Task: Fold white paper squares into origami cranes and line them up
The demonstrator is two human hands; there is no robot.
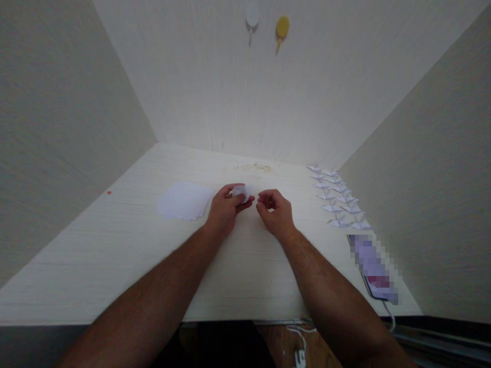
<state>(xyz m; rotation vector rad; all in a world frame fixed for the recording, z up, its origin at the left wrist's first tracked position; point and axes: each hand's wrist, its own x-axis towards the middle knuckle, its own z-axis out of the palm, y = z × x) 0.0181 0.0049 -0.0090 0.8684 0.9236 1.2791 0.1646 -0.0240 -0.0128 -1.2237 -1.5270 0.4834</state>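
Note:
My left hand [226, 207] rests on the pale wooden desk [115, 255] and is closed around a small folded piece of white paper [241, 192], pinched between thumb and fingers. My right hand [275, 210] sits just to the right of it, fingers curled in a loose pinch, a small gap away from the paper; whether anything is in it I cannot make out. A stack of white paper sheets [184, 201] lies just left of my left hand.
Several folded white paper cranes [339, 197] stand in rows at the desk's right rear. A phone [374, 268] with a white cable lies near the right front edge. Walls close in on three sides. Two round hooks [283, 26] hang on the back wall.

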